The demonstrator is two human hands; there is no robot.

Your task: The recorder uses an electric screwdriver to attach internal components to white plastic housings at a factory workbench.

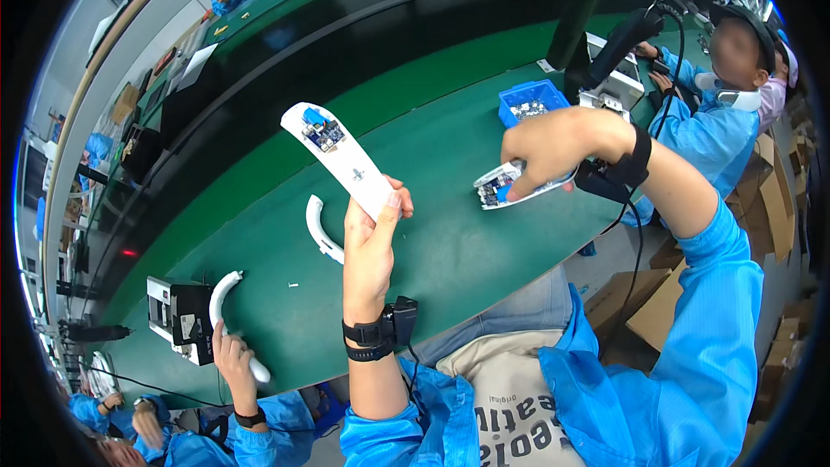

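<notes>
My left hand (373,238) grips the lower end of a long white plastic shell (361,175), thumb on its face, and holds it up above the bench. At the shell's far end sit a small circuit board (325,136) and a blue part. Further right, my right hand (562,143) is closed from above on a second white shell (486,201), low over the bench. That one carries a circuit board and a blue piece too; my fingers partly hide it. On the green bench left of my left hand lies a curved white plastic strip (316,223), partly behind my wrist.
A blue bin (512,114) of small metallic parts stands beyond my right hand, near a white machine (616,78) and a dark post (584,9). At left, a co-worker's hand (232,365) touches a curved white piece (219,296) beside a black box-shaped device (186,320). Another person sits at right.
</notes>
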